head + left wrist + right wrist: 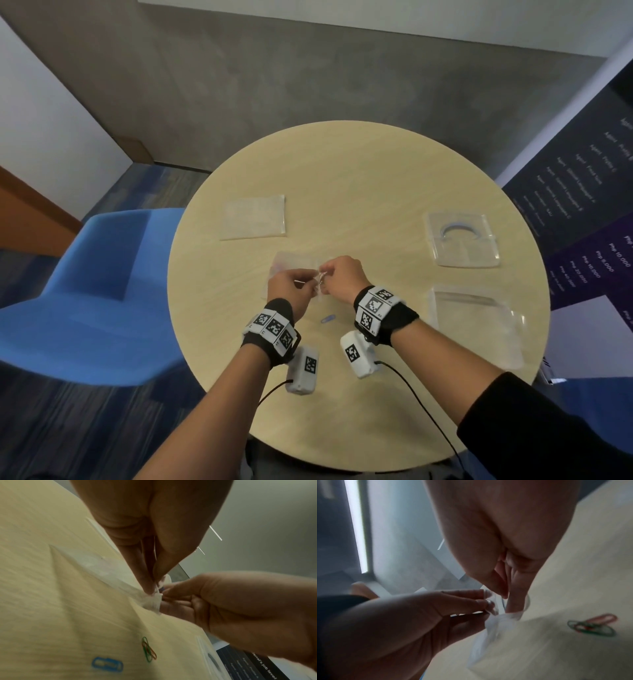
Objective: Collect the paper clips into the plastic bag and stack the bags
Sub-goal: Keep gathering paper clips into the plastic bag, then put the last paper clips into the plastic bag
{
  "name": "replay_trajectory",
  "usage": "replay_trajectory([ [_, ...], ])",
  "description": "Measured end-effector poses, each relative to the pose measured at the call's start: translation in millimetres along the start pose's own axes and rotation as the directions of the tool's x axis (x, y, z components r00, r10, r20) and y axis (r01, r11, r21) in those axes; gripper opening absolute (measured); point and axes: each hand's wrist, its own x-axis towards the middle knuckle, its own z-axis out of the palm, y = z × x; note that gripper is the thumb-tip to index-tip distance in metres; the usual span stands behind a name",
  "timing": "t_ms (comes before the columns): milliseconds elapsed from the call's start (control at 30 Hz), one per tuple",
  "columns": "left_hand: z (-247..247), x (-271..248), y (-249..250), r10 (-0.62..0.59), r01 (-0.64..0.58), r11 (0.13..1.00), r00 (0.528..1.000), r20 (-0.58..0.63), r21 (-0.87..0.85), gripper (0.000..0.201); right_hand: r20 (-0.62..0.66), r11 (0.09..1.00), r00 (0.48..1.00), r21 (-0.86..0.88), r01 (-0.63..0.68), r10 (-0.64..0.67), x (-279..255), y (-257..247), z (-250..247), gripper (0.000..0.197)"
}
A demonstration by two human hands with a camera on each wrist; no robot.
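Fingers (145,582) pinching crinkled clear bag (102,566), perhaps its mouth

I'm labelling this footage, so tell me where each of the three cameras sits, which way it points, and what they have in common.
Head: worn on the head, looking down at the round pale wooden table; shows both forearms, left hand and right hand.
Left wrist: looks along the left hand at its fingertip grip on the clear plastic bag; right hand opposite.
Right wrist: looks along the right hand toward the bag.
Shared: both wrist views show the linked green and red paper clips.
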Motion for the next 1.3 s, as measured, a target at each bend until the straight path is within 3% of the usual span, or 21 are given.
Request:
replay_trajectory([
  [67, -0.1, 1.5, -0.9, 0.001, -0.001, 1.0, 1.0, -0.009, 0.015, 0.021, 0.047, 0.995, 0.997, -0.069, 0.065, -0.062, -3.9, -6.9, -4.2, 0.039],
  [133, -2.2, 4.0, -2.3, -0.008, 0.008, 1.0, 1.0, -0.027, 0.009, 0.021, 0.048, 0.99, 0.989, 0.043, 0.138, -0.14, -9.5, -9.3, -11.5, 0.036],
  [200, -5.6, 7.0, -3.7, -0.021, 0.02, 1.0, 0.999, -0.049, -0.007, 0.021, -0.046, 0.973, 0.979, 0.112, 0.204, -0.2, -15.2, -0.6, -23.1, 0.028],
  [267, -10.2, 9.7, -5.7, -0.034, 0.032, 0.999, 0.998, -0.062, -0.029, 0.021, -0.173, 0.979, 0.964, -0.057, 0.197, -0.204, -18.3, 23.1, -35.2, 0.027],
  [300, -12.6, 10.9, -7.0, -0.041, 0.039, 0.998, 0.997, -0.065, -0.043, 0.021, -0.175, 0.973, 0.97, -0.186, 0.138, -0.171, -21.7, 38.8, -38.9, 0.03],
  [367, -16.0, 12.6, -10.4, -0.058, 0.053, 0.996, 0.996, -0.069, -0.072, 0.021, -0.068, 0.914, 0.997, -0.403, -0.052, 0.027, -34.6, 70.3, -31.7, 0.046],
  [433, -16.6, 12.3, -11.9, -0.074, 0.067, 0.993, 0.995, -0.071, -0.092, 0.021, 0.038, 0.857, 0.982, -0.496, -0.144, 0.187, -49.9, 88.9, -8.8, 0.063],
  [533, -12.9, 10.8, -12.2, -0.091, 0.084, 0.991, 0.994, -0.064, -0.107, 0.022, 0.076, 0.857, 0.996, -0.516, -0.007, 0.054, -55.6, 84.5, 30.7, 0.067],
  [700, -14.9, 9.4, -14.7, -0.089, 0.083, 0.992, 0.994, -0.064, -0.096, 0.019, 0.14, 0.788, 0.979, -0.582, 0.202, -0.148, -49.6, 73.4, 57.3, 0.056],
  [767, -19.0, 9.3, -16.7, -0.091, 0.084, 0.992, 0.993, -0.076, -0.093, 0.02, 0.266, 0.706, 0.934, -0.613, 0.353, -0.236, -56.1, 78.0, 52.2, 0.058],
  [933, -23.5, 8.6, -20.8, -0.104, 0.098, 0.992, 0.992, -0.072, -0.077, 0.021, 0.572, 0.395, 0.744, -0.631, 0.668, -0.344, -69.5, 90.5, 12.5, 0.057],
  [1100, -17.1, 9.8, -21.7, -0.114, 0.111, 0.991, 0.993, -0.041, -0.069, 0.022, 0.708, 0.338, 0.638, -0.546, 0.766, -0.303, -83.2, 103.3, -29.1, 0.074],
  [1200, -14.0, 9.3, -18.9, -0.107, 0.106, 0.994, 0.994, -0.027, -0.035, 0.023, 0.707, 0.308, 0.628, -0.548, 0.778, -0.326, -89.7, 113.8, -29.9, 0.075],
  [1300, -12.9, 7.1, -17.0, -0.104, 0.104, 0.994, 0.994, -0.015, -0.017, 0.023, 0.67, 0.272, 0.617, -0.556, 0.785, -0.411, -91.2, 119.7, -23.7, 0.063],
])
